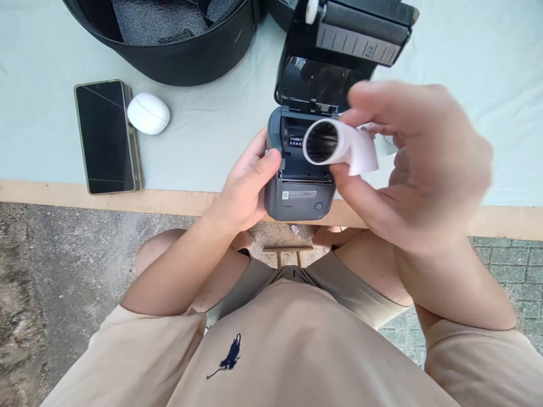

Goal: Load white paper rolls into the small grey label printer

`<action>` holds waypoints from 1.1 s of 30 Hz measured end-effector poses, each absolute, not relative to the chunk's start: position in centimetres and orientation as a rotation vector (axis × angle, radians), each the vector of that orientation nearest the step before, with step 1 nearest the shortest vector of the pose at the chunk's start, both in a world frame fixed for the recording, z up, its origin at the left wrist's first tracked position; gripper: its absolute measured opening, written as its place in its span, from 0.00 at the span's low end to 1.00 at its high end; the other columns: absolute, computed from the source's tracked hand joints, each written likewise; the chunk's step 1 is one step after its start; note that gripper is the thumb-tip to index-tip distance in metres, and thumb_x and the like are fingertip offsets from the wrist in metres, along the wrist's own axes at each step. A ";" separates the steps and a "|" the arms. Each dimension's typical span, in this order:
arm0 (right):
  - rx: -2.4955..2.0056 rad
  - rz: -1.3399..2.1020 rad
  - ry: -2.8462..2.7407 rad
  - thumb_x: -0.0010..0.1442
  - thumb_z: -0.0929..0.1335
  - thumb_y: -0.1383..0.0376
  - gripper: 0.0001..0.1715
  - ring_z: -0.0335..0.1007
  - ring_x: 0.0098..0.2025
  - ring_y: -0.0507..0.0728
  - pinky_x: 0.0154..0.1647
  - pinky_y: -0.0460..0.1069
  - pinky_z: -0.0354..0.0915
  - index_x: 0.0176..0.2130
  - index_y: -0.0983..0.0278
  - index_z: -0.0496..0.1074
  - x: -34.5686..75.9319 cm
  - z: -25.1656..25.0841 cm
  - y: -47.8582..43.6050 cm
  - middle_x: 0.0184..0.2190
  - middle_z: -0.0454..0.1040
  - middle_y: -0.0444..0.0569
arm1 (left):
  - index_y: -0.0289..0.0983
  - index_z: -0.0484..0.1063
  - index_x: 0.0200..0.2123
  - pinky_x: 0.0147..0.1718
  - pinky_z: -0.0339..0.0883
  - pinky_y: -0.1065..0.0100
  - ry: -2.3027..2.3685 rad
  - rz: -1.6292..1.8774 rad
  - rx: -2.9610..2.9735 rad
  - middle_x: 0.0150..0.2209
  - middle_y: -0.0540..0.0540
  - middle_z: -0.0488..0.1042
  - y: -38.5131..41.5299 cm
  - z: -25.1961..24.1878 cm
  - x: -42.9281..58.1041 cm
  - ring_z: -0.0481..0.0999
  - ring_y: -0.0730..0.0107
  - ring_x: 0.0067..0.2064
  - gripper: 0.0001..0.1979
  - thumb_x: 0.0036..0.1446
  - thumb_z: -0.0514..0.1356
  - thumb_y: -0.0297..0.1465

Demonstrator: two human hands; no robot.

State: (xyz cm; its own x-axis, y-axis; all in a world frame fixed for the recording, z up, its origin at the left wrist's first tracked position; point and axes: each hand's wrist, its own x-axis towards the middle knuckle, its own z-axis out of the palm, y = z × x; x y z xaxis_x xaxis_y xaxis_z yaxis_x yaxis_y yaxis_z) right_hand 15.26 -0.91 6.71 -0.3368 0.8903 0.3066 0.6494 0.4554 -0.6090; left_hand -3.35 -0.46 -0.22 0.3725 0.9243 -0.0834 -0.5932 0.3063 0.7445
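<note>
A dark grey label printer [301, 200] stands near the table's front edge, its black lid [324, 79] swung up and back. My left hand [250, 181] is wrapped round the printer's left side, thumb on the rim of the bay. Between the thumb and fingers of my right hand [424, 158] is a small roll of white label paper [345, 144], its hollow core facing left and a loose end hanging at the right. The roll is held above the right part of the printer's bay and hides some of it. Motion blurs part of my right hand.
A smartphone [106, 135] lies on the left of the light-covered table [199, 147], with a white rounded case [148, 113] against its right edge. A black zippered case [186, 56] stands open at the back. A small white scrap [295, 229] lies on the ground below.
</note>
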 end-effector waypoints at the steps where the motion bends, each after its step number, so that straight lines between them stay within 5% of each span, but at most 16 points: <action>1: -1.233 0.394 -2.156 0.56 0.67 0.71 0.32 0.71 0.53 0.57 0.51 0.55 0.70 0.55 0.43 0.63 14.9 6.6 -0.8 0.52 0.72 0.38 | 0.42 0.71 0.48 0.62 0.65 0.60 0.592 1.068 0.681 0.51 0.48 0.77 -0.5 -0.1 -3.3 0.66 0.54 0.65 0.14 0.61 0.57 0.39; 5: -1.275 0.192 -2.293 0.56 0.65 0.74 0.22 0.74 0.46 0.57 0.45 0.54 0.70 0.48 0.53 0.66 14.0 6.2 -0.1 0.44 0.76 0.42 | 0.40 0.70 0.48 0.58 0.69 0.60 0.667 1.053 0.648 0.53 0.45 0.75 -0.8 0.4 -3.3 0.67 0.56 0.65 0.14 0.61 0.58 0.39; 11: -1.323 0.260 -2.300 0.61 0.65 0.67 0.07 0.74 0.47 0.59 0.45 0.56 0.69 0.37 0.54 0.69 14.0 5.4 0.6 0.38 0.78 0.42 | 0.40 0.69 0.52 0.55 0.72 0.62 0.635 1.051 0.656 0.56 0.45 0.72 -1.1 0.3 -3.4 0.66 0.55 0.65 0.18 0.60 0.60 0.39; 22: -0.972 0.156 -2.362 0.60 0.67 0.69 0.04 0.77 0.43 0.55 0.40 0.53 0.67 0.36 0.59 0.69 13.7 5.2 -0.7 0.37 0.79 0.40 | 0.43 0.68 0.51 0.59 0.69 0.62 0.592 1.120 0.599 0.53 0.48 0.75 -0.6 -0.4 -3.5 0.67 0.56 0.64 0.16 0.61 0.59 0.38; 27: -0.882 0.330 -2.315 0.60 0.68 0.65 0.04 0.75 0.50 0.57 0.50 0.56 0.71 0.38 0.57 0.71 14.3 5.0 -0.5 0.41 0.78 0.43 | 0.44 0.64 0.51 0.47 0.75 0.65 0.609 1.078 0.722 0.47 0.48 0.77 -0.6 -1.1 -3.8 0.74 0.55 0.58 0.23 0.52 0.66 0.34; 33: -1.056 0.341 -2.175 0.56 0.71 0.61 0.17 0.69 0.52 0.61 0.52 0.60 0.70 0.46 0.61 0.71 15.4 4.9 0.3 0.47 0.70 0.54 | 0.43 0.60 0.53 0.41 0.78 0.63 0.564 1.071 0.885 0.52 0.45 0.75 -0.2 -2.3 -3.9 0.76 0.49 0.56 0.39 0.38 0.73 0.35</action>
